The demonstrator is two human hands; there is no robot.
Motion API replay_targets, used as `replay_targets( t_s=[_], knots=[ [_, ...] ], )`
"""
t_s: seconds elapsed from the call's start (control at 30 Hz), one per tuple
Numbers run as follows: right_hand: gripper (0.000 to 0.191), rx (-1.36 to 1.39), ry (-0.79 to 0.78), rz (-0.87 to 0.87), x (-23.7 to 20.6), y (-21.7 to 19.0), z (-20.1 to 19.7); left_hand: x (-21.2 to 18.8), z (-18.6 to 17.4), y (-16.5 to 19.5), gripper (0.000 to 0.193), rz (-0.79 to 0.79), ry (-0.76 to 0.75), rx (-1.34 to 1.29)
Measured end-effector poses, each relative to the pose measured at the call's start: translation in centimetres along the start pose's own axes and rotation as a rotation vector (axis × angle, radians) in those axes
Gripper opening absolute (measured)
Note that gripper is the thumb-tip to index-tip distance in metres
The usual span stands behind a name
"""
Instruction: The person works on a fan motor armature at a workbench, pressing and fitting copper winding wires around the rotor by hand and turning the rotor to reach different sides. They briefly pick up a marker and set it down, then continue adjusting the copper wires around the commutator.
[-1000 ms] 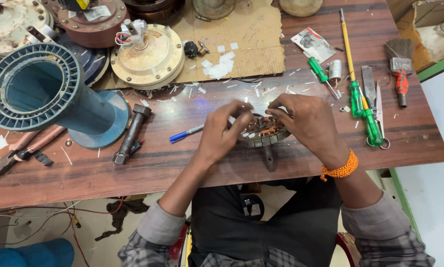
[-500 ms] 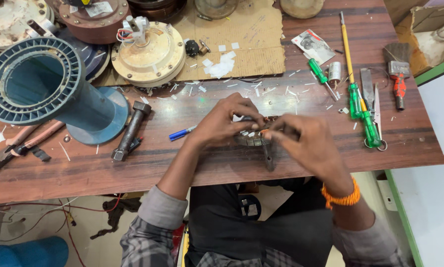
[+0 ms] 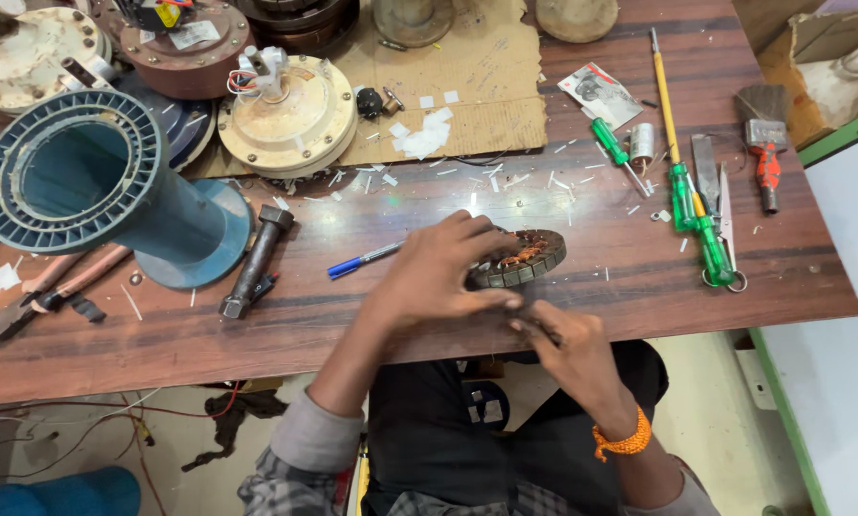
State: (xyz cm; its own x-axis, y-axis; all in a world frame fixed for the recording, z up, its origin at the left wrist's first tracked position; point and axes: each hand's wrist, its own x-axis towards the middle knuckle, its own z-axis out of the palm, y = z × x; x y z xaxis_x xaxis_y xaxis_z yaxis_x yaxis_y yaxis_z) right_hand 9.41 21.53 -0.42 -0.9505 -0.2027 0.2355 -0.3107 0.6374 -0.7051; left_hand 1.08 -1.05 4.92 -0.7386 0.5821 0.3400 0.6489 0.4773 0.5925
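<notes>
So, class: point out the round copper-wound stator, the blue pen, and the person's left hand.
round copper-wound stator (image 3: 532,256): head view, on its copper windings.
blue pen (image 3: 348,267): head view, on its blue barrel.
left hand (image 3: 434,272): head view, on the back of the hand.

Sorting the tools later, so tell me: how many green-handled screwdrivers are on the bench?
3. A small green screwdriver lies beside the silver cylinder; a long yellow-shafted screwdriver and another green-handled one lie at the right, by the file.
</notes>
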Motion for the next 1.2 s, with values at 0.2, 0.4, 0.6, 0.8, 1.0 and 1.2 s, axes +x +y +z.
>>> replay_targets(
  t_s=[0.2, 0.4, 0.6, 0.8, 1.0, 1.2],
  knots=[
    [0.011, -0.061, 0.042, 0.324, 0.0, 1.2, -2.7, -0.6, 1.9, -0.5, 0.051, 0.236, 0.194, 0.265],
    [0.014, 0.067, 0.005, 0.040, 1.6, -0.9, -6.2, -0.7, 1.3, -2.3, 0.051, 0.341, 0.135, 0.335],
    [0.014, 0.013, 0.065, -0.202, 4.9, -3.3, -5.5, -0.6, 1.1, -2.1, 0.049, 0.322, 0.121, 0.351],
    [0.010, -0.059, 0.002, -0.217, 8.1, -3.0, -5.0, -1.0, 1.3, -2.3, 0.044, 0.371, 0.214, 0.384],
    [0.012, -0.003, -0.118, 0.016, 11.5, -2.5, -5.2, -1.2, 1.4, -1.8, 0.043, 0.373, 0.217, 0.392],
    [0.015, -0.166, -0.103, -0.229, 12.6, -2.6, -4.6, -0.9, 0.3, -1.6, 0.050, 0.145, 0.108, 0.085]
  ],
)
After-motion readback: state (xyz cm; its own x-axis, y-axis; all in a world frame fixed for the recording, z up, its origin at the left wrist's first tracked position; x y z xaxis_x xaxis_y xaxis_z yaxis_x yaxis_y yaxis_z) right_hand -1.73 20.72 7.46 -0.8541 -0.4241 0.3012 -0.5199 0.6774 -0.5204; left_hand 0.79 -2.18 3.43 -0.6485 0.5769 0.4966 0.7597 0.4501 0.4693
